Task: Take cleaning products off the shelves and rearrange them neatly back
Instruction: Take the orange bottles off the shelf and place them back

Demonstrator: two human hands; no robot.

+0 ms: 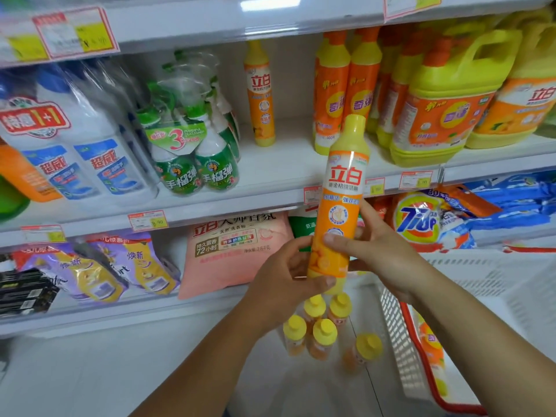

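Both hands, the left hand (282,278) and the right hand (376,254), are holding the tall yellow-and-orange plastic bottle (340,203) upright, fingers wrapping tightly around its bottom part.

Shows only as bare left forearm (210,356) and bare right forearm (481,341), slim-fingered left hand (282,275) and right hand (382,251), short plain thumbnails.

Middle shelf (285,164): bare gap lay between spray packs (192,145) and orange bottles (340,91). One lone bottle (260,94) stood at its back, upper shelf (210,22) close overhead.
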